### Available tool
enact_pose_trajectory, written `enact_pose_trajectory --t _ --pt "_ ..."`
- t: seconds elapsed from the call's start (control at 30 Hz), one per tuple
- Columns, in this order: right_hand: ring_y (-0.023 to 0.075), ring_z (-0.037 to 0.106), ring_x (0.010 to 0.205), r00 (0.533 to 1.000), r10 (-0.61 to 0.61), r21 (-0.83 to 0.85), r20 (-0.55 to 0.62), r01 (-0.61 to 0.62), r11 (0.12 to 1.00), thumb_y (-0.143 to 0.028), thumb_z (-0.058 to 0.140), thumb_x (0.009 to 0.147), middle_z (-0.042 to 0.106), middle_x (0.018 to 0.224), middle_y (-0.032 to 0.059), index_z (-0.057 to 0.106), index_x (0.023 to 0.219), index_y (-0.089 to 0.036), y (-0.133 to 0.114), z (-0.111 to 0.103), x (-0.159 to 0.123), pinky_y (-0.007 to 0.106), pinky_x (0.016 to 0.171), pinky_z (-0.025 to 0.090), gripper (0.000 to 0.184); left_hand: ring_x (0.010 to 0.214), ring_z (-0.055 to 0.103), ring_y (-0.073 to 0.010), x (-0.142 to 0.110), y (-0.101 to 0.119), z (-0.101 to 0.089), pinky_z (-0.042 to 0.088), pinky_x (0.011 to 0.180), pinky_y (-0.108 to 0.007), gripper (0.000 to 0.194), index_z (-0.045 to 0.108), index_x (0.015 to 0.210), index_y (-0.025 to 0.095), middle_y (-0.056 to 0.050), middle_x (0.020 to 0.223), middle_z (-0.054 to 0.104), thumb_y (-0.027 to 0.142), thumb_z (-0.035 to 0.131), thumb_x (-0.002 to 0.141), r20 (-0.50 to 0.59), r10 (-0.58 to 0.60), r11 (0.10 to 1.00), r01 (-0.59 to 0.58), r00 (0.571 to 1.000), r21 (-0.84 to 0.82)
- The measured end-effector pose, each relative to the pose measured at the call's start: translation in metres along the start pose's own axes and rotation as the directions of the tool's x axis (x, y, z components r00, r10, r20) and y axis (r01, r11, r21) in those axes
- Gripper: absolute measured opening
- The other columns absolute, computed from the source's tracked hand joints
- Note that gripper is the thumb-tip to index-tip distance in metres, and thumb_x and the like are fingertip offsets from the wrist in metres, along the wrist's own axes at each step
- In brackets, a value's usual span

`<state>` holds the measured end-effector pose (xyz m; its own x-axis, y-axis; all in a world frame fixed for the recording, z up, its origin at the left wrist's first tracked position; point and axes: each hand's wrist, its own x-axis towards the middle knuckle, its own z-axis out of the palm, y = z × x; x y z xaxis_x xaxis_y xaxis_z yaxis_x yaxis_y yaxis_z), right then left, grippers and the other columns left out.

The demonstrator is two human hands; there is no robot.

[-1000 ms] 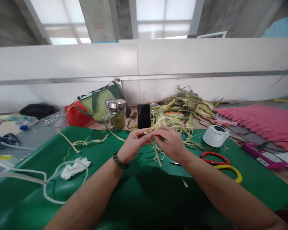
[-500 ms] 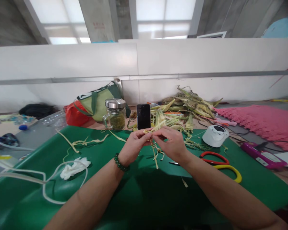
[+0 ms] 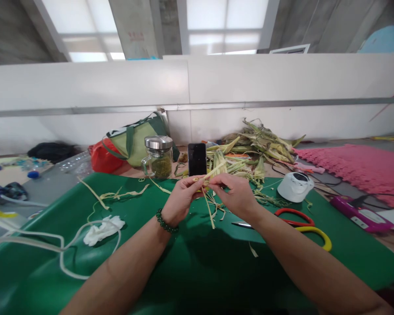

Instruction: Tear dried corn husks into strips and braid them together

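Observation:
Pale corn husk strips (image 3: pixel 209 209) are pinched between my two hands over the green mat (image 3: pixel 197 267). My left hand (image 3: pixel 183 194), below a green bead bracelet (image 3: pixel 166 222), is closed on the strips with its thumb on top. My right hand (image 3: pixel 233 192) pinches them from the other side, fingertips close to the left thumb. One thin strip hangs down under the hands; another slants up to the right. Just behind stands a dark phone (image 3: pixel 197 158). Scissors (image 3: pixel 315 232) with red and yellow handles lie partly under my right forearm.
A lidded glass mug (image 3: pixel 159 162) and a green bag (image 3: pixel 131 142) stand at the back left. Corn husks (image 3: pixel 265 144) are heaped at the back right. A white device (image 3: pixel 294 187), crumpled tissue (image 3: pixel 103 230), white cable (image 3: pixel 61 258) and purple power strip (image 3: pixel 361 213) lie around.
My right hand has shifted slightly, its fingers still at the strips. The hanging strip has swung a little left. Both hands remain in nearly the same place.

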<state>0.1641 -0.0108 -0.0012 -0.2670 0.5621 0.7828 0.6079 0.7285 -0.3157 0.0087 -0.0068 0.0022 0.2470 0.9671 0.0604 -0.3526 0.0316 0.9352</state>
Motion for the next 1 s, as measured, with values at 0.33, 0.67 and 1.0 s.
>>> enact_pose_trajectory --t 0.33,0.67,1.0 --pt "0.0190 0.054 0.082 0.921 -0.375 -0.283 0.105 0.389 0.876 -0.019 0.051 0.087 0.069 0.085 0.0030 0.065 0.079 -0.022 -0.011 -0.004 0.001 0.034 0.074 0.039 0.017 0.067 0.060 -0.0116 -0.001 -0.004 0.004 0.046 0.063 -0.021 0.032 0.074 0.085 0.015 -0.005 0.077 0.072 0.032 0.079 0.058 -0.035 0.078 0.997 -0.078 0.996 -0.013" --pt "0.0107 0.049 0.053 0.975 0.214 0.271 -0.060 -0.191 0.944 -0.030 0.059 0.080 0.056 0.059 -0.0006 0.056 0.061 -0.018 -0.007 0.002 0.002 0.023 0.050 0.039 0.022 0.070 0.062 -0.0133 -0.004 -0.001 0.005 0.049 0.067 -0.024 0.027 0.075 0.079 0.016 -0.006 0.084 0.072 0.034 0.079 0.059 0.047 0.034 0.999 -0.036 0.998 0.026" --pt "0.0085 0.041 0.048 0.905 0.413 0.503 0.098 -0.403 0.764 -0.035 0.063 0.072 0.051 0.051 -0.0025 0.057 0.058 -0.016 -0.009 -0.002 0.010 0.021 0.045 0.035 0.024 0.060 0.056 -0.0114 -0.004 0.000 0.004 0.049 0.063 -0.024 0.027 0.076 0.079 0.016 -0.003 0.069 0.070 0.037 0.076 0.062 0.093 0.180 0.950 -0.198 0.979 0.240"
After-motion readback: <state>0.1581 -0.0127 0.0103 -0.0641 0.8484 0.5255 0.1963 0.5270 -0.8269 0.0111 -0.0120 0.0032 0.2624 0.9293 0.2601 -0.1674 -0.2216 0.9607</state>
